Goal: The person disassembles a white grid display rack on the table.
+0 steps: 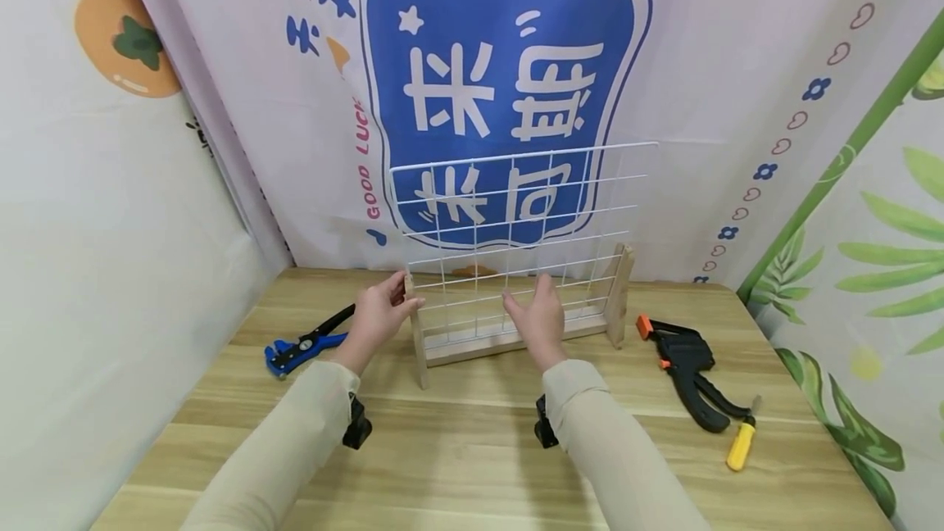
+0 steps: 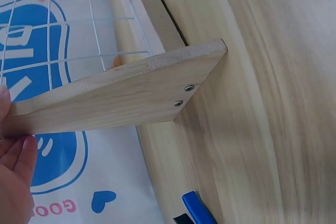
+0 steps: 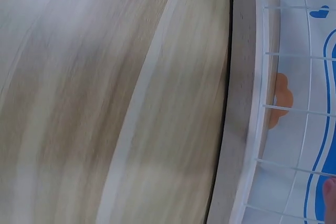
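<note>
A white wire grid [image 1: 509, 224] stands upright in a wooden base with a crossbar [image 1: 487, 344] and two side pieces. My left hand [image 1: 378, 314] grips the upper end of the left wooden side piece [image 2: 105, 98], thumb on one face and fingers on the other. Two metal screw heads [image 2: 184, 95] show near that piece's lower end. Before the middle of the grid is my right hand [image 1: 541, 322], thumb and fingers spread apart; whether it touches the wires is unclear. Only a fingertip [image 3: 329, 195] of it enters the right wrist view.
Left of the rack lies a blue and black hand tool [image 1: 306, 348], partly behind my left hand. To the right are a black and orange bar clamp [image 1: 686, 371] and a yellow-handled screwdriver [image 1: 741, 442]. Behind the wooden table [image 1: 457, 449] hangs a printed cloth [image 1: 693, 105].
</note>
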Available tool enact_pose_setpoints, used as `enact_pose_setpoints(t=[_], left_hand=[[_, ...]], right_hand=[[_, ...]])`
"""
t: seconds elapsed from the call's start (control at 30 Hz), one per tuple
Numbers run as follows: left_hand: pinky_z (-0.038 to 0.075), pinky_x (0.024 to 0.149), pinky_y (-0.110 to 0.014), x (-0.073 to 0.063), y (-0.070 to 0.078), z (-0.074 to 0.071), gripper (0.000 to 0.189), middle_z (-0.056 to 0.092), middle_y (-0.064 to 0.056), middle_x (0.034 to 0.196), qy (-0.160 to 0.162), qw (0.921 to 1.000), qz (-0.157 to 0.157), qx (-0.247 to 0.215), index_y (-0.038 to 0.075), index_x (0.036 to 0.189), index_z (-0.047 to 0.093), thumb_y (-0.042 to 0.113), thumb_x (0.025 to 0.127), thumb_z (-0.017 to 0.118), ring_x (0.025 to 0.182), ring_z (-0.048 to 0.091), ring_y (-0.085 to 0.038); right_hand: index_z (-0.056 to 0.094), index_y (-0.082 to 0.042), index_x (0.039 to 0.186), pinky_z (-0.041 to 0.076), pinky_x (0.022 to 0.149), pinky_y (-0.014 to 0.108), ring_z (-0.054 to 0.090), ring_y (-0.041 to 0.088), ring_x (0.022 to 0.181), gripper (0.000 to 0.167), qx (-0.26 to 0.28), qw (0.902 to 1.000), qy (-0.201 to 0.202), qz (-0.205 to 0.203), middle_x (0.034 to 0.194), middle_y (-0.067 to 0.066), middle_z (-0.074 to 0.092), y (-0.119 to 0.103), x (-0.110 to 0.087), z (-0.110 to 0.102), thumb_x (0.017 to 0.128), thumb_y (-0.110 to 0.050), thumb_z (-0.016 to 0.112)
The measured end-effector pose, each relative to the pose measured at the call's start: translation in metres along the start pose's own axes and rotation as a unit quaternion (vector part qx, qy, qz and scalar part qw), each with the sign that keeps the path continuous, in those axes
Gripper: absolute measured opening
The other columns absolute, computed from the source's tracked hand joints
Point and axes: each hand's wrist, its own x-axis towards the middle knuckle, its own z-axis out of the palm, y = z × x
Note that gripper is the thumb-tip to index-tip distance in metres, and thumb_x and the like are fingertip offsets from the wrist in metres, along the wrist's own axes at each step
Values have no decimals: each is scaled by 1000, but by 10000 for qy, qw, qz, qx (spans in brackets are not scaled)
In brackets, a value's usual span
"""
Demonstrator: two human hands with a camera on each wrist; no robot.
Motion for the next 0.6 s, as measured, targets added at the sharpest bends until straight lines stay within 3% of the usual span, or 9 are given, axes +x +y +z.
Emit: enact_pose_setpoints(t=[0.2, 0.33, 0.47, 0.6], left_hand=[[57, 68, -31, -10, 2, 0, 51, 67, -13, 94, 99, 9995, 151, 262, 3, 125, 56, 23, 81, 73, 80, 61, -21], [50, 57, -26, -17, 5, 1, 51, 65, -10, 83, 189, 9969, 437, 634, 1, 123, 57, 25, 80, 73, 68, 54, -17], [43, 53, -25, -21, 6, 1, 49, 60, -5, 75, 359, 9915, 716, 1022, 2, 118, 59, 27, 79, 74, 63, 48, -15], [42, 52, -24, -24, 7, 2, 49, 59, -5, 73, 401, 9899, 818, 1082, 2, 118, 59, 26, 79, 75, 62, 47, -15]], right_hand=[[43, -2, 105, 49, 55, 37, 55, 29, 66, 61, -437, 9988, -185, -89, 82, 12, 55, 0, 0, -6, 75, -47, 71], [42, -1, 97, 42, 43, 33, 49, 25, 53, 60, -859, 9951, -298, -378, 71, 10, 51, 2, 3, -14, 73, -47, 73], [43, -1, 94, 35, 35, 28, 43, 20, 45, 61, -1184, 9894, -575, -621, 64, 7, 47, 3, 7, -21, 74, -51, 71], [43, 0, 95, 33, 33, 26, 42, 19, 43, 63, -1271, 9866, -819, -608, 61, 6, 45, 2, 9, -27, 75, -54, 69]])
